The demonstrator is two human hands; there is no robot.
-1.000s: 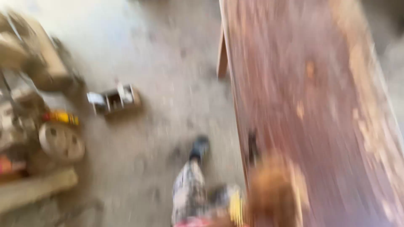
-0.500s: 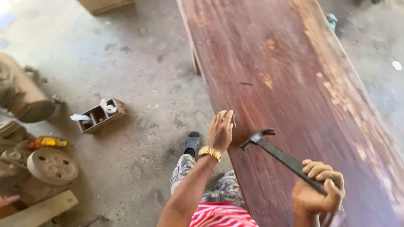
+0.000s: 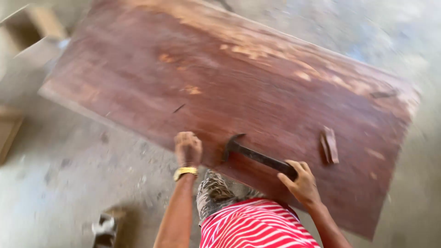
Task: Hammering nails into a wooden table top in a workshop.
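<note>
Head cam's pretty blurry. Right hand (image 3: 301, 183) is wrapped around the handle of a claw hammer (image 3: 255, 155), whose head sits on the big reddish-brown bench (image 3: 257, 92) near its front edge. Left hand (image 3: 187, 148) is curled at that edge beside the hammer head; can't tell if it's pinching anything. A small wood scrap (image 3: 330, 145) lies further right.

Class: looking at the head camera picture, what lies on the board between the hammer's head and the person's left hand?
In the head view, nothing: only bare reddish board separates the hammer head from the left hand.
</note>
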